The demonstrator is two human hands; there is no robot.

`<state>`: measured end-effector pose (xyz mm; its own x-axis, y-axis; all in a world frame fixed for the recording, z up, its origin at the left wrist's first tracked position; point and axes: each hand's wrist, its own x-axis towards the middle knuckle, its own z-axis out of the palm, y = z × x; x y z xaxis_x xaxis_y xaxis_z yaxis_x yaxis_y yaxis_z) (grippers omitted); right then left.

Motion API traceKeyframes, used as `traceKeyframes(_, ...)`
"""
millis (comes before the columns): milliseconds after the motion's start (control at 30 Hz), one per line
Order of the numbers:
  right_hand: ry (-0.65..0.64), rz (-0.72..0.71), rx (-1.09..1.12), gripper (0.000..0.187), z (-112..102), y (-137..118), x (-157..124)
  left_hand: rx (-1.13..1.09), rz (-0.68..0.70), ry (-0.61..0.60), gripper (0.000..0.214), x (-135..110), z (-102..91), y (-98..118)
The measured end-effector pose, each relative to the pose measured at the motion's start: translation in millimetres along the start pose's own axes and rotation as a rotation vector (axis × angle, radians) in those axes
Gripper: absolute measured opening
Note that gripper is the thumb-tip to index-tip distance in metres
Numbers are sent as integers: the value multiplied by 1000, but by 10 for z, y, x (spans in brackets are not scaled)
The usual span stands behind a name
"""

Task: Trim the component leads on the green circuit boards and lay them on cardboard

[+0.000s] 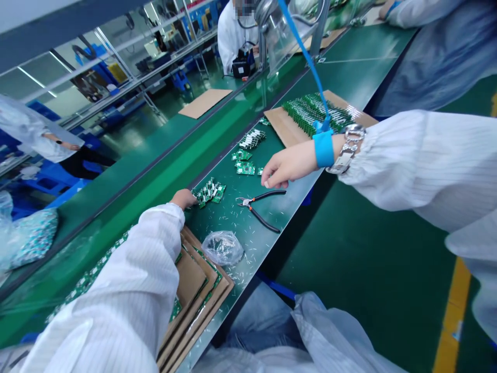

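Observation:
My left hand reaches to the left end of a cluster of green circuit boards on the bench. Its fingers are mostly hidden, so I cannot tell whether it grips a board. My right hand, wearing a blue wrist strap, hovers over the bench with its fingers curled together; whatever they hold, if anything, is hidden. A small board edge shows beside its fingertips. Below it lie open side cutters with black handles. More loose boards and a leaning row of boards lie farther back.
Stacked cardboard sheets with boards between them lie under my left arm. A clear plastic bag sits among scattered wire clippings. Rows of boards stand on cardboard behind my right hand. The strap's blue cord runs upward. Other people work nearby.

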<state>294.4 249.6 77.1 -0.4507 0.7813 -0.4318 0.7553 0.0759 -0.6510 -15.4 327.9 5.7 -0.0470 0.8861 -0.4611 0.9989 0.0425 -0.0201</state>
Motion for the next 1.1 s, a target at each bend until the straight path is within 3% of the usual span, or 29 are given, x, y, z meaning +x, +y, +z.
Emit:
traceKeyframes(167,-67,-44,12,15,96,-7,-34,58,13,73,24,-228,-216,78)
traceKeyframes(233,-40,-78,100,17,217,-91,-42,32,86,150,22,-486,-334,124)
traceKeyframes(333,96,-143,389,26,531,-347,-60,-56,244,292,16,-1077,-379,223)
traceKeyframes(433,167,-214,664,41,939,-651,-92,-169,362,442,16,-1734,-191,320)
traceKeyframes(567,145,-417,698,24,1429,-879,-182,-245,427,596,18,-2322,221,376)
traceKeyframes(700,114,-475,729,22,1689,-897,-289,-301,491,684,37,-2561,516,324)
traceKeyframes(867,-29,-555,778,17,1763,-867,-384,-496,466,636,50,-2732,677,246)
traceKeyframes(1000,7,-520,734,17,1784,-882,-444,-705,421,511,53,-2780,744,220)
traceKeyframes(1100,24,-466,697,15,1796,-929,-479,-726,463,542,64,-2766,806,176)
